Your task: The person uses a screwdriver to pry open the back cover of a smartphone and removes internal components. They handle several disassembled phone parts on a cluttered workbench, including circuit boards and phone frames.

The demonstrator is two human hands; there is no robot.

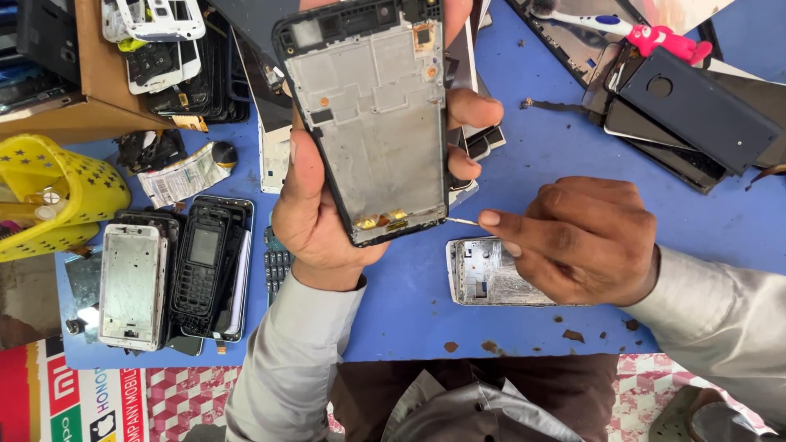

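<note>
Phone frame (372, 123) is held upright in left hand (315, 217), grip closed on it. Thin tool (463, 221) is pinched in right hand (585, 241). Small parts are seen in yellow basket (82, 192).

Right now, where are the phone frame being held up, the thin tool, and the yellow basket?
phone frame (372, 123), head view, on its bare metal middle plate.
thin tool (463, 221), head view, on its pale shaft.
yellow basket (86, 192), head view, on its perforated side wall.

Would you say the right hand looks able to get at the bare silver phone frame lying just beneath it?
Probably yes: the right hand hovers directly over the silver frame with nothing between, though its fingers pinch a thin tool.
</note>
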